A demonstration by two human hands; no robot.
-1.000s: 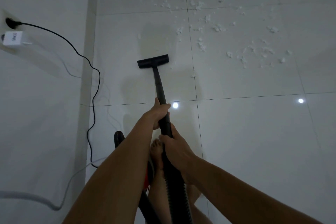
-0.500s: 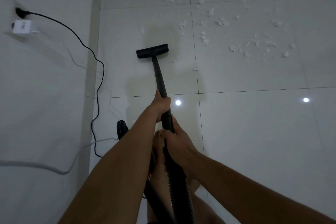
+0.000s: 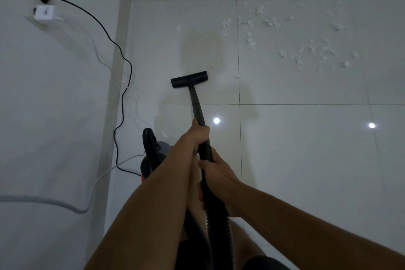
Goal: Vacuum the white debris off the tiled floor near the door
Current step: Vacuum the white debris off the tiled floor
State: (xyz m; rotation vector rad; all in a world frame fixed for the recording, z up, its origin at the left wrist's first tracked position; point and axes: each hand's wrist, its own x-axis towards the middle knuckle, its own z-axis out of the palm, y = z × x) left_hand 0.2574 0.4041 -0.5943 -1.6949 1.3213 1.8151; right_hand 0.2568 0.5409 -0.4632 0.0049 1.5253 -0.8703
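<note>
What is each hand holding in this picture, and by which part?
Both grip the black vacuum wand: the left hand nearer the floor head, the right hand behind it, by the ribbed hose.

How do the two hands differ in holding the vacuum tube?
The left hand grips the black tube farther forward, nearer the floor nozzle; the right hand grips it farther back, just ahead of the ribbed hose. The left hand wraps it from the left side, the right hand from the right. Both curl round the same tube.
</note>
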